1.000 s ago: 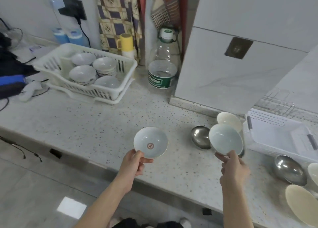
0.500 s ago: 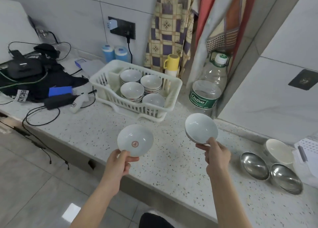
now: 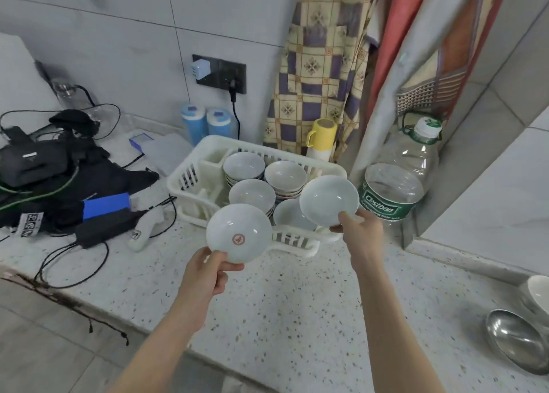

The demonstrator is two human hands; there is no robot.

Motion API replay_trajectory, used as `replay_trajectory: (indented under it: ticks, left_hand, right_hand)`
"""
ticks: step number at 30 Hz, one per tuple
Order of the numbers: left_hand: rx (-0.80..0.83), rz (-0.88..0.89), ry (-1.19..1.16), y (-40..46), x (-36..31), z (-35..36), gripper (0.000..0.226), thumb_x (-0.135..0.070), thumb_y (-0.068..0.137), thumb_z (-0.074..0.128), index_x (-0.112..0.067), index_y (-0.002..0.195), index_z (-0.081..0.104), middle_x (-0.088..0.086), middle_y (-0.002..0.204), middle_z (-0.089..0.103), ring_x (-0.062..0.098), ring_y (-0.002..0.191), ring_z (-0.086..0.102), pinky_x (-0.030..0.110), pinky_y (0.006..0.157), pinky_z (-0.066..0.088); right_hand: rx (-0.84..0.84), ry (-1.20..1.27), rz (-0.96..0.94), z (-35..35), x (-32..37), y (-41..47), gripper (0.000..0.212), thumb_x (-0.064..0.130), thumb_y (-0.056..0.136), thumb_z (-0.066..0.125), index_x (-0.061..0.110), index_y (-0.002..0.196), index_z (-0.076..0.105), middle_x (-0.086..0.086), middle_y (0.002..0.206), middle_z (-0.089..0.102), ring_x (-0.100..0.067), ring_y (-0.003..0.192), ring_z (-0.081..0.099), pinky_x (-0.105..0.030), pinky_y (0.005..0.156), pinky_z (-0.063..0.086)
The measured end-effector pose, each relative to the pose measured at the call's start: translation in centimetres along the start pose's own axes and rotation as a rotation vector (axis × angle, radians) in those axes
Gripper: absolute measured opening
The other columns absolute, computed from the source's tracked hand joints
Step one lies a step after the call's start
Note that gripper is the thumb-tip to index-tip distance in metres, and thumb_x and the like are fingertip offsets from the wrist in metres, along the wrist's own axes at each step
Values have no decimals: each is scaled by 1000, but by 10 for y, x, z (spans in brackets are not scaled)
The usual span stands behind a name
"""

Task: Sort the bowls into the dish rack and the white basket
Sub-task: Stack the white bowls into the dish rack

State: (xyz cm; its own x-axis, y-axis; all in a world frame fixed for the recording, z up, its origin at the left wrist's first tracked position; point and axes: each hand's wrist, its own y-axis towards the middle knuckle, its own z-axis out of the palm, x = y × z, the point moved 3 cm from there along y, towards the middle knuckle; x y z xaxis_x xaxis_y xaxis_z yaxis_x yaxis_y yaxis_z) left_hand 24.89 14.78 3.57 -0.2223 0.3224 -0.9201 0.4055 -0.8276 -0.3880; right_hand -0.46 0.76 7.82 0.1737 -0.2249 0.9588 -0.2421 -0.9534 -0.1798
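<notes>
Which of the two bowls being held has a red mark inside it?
The bowl in the left hand: this bowl with the red emblem shows a round red mark at its bottom. The plain white bowl held by the right hand has none.

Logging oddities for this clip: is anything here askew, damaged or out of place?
No bowl looks broken or spilled. Out of place on a dish counter: a black bag, a power brick and trailing cables lie left of the white basket. The counter's front edge looks cracked, with dark strands hanging from it.
</notes>
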Motion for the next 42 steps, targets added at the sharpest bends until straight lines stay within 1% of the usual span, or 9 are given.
replay_trajectory:
  ticks: [7,12,15,22,26,29,33,38,42]
  left_hand:
    - [80,-28,63,64,-36,-7,27,-20,88,55,-12,114,58,11,84,78,11,47,33,21,45,32]
    - [139,-4,83,91,-51,-4,26,-19,87,52,-14,112,59,11,86,78,10,42,30,23,50,33]
    - [178,13,89,105,-59,1,26,-19,86,51,-15,110,60,12,86,78,11,43,28,23,49,29]
    - [261,4,62,129,-73,16,22,-17,89,49,-8,106,62,17,87,77,12,44,29,22,43,23]
    - [298,-3,82,138,-74,22,25,-16,90,49,-2,108,60,17,86,77,12,41,27,21,40,23]
    - [312,-23,67,143,-75,26,25,-15,90,50,-1,109,58,18,86,76,11,40,28,22,39,22]
    - [348,-59,38,149,-78,34,23,-15,91,49,-8,109,61,19,86,76,8,39,31,20,37,23]
    - [367,-78,23,159,-84,48,20,-15,90,50,-9,106,61,17,84,77,9,40,30,19,37,22]
    - [390,-72,57,165,-87,58,23,-16,87,50,-10,107,61,16,85,77,10,42,29,21,38,22]
  right_hand:
    - [-53,-159,71,46,-9,32,41,20,82,59,15,123,56,-1,63,72,-1,50,66,-22,50,37]
    - [-40,-411,57,58,-11,41,34,22,83,57,8,113,65,-9,81,73,-22,77,65,-28,55,47]
    - [-56,-443,62,63,-14,40,29,22,85,54,6,106,65,-12,72,73,-26,78,67,-36,66,55]
    - [-74,-477,92,74,-18,36,21,23,87,52,8,97,63,-13,76,73,-29,77,68,-40,69,58]
    - [-29,-508,141,75,-20,37,19,20,85,51,5,91,62,-6,72,66,-24,63,59,-28,54,42]
    - [4,-540,169,76,-21,38,15,16,81,50,4,75,57,-6,66,53,-21,58,44,-27,53,32]
    - [38,-568,207,77,-19,42,10,11,76,49,10,66,48,-2,59,49,-20,55,43,-25,52,30]
    - [57,-563,265,75,-21,47,13,2,72,46,9,67,56,0,57,53,-17,52,45,-22,46,30]
    - [27,-506,287,71,-26,49,19,0,74,51,10,64,63,4,50,64,-13,49,59,-20,44,42]
